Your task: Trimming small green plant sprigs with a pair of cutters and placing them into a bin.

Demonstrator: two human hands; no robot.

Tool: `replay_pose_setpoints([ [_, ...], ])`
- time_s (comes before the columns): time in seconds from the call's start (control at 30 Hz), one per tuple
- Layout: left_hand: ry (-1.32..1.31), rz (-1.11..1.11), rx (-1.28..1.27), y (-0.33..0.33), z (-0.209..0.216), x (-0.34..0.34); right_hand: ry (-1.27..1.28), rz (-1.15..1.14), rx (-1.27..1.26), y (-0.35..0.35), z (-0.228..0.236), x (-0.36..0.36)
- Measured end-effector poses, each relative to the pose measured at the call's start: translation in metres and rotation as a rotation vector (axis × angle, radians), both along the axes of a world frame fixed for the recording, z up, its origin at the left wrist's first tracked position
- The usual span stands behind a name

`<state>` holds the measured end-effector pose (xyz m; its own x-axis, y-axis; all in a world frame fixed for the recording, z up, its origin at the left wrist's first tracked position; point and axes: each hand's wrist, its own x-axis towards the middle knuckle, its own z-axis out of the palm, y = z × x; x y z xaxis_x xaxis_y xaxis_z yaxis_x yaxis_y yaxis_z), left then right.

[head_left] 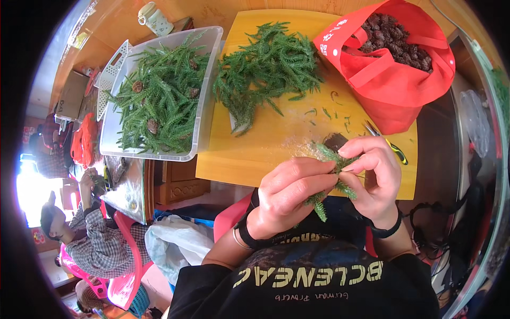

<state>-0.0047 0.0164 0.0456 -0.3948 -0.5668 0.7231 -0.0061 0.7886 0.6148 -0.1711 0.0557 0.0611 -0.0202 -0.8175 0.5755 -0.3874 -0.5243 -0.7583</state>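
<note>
Yellow tabletop (249, 162), wooden wall (212, 13) behind; co-worker (109, 244) seated off left. Heap of green sprigs (271, 64) toward far edge, red bag (390, 98) of brown cones (396, 42) at far right corner, yellow-handled tool (397, 153) by right edge. Left hand (292, 192) and right hand (378, 178) both closed, pinching one short piece of greenery (346, 190) over near edge.

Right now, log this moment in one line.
left hand: pinching sprig; right hand: pinching sprig; red bag: pine cones; plastic tub: greenery

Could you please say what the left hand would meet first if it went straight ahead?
The left hand would probably meet the green sprig it holds, then the right hand; exact depth is unclear.
</note>
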Motion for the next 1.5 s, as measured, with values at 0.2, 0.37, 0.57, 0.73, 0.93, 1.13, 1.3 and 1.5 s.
replay_pose_setpoints([
  [0.2, -0.149, 0.101, -0.187, -0.001, -0.001, 0.0, -0.09, -0.03, 0.144, -0.001, -0.004, 0.002],
  [0.37, -0.08, 0.075, -0.068, -0.002, -0.009, 0.0, -0.082, 0.058, 0.246, -0.004, -0.002, -0.005],
  [0.57, -0.022, 0.041, 0.105, 0.0, -0.005, -0.002, -0.006, 0.088, 0.107, 0.001, -0.006, -0.009],
  [0.73, -0.027, 0.031, 0.135, 0.0, -0.005, 0.0, 0.007, 0.134, 0.055, -0.003, -0.003, -0.012],
  [0.93, -0.037, -0.014, 0.138, 0.0, -0.002, 0.001, 0.025, 0.146, 0.046, -0.003, 0.0, -0.015],
  [1.13, -0.044, -0.029, 0.085, -0.001, -0.001, 0.001, 0.068, 0.141, 0.004, -0.004, 0.002, -0.016],
  [1.3, -0.063, -0.035, 0.044, -0.002, 0.001, 0.001, 0.064, 0.148, -0.035, -0.004, 0.001, -0.015],
  [1.5, -0.106, -0.013, 0.008, 0.0, -0.001, 0.003, 0.103, 0.153, 0.01, -0.003, 0.004, -0.017],
])
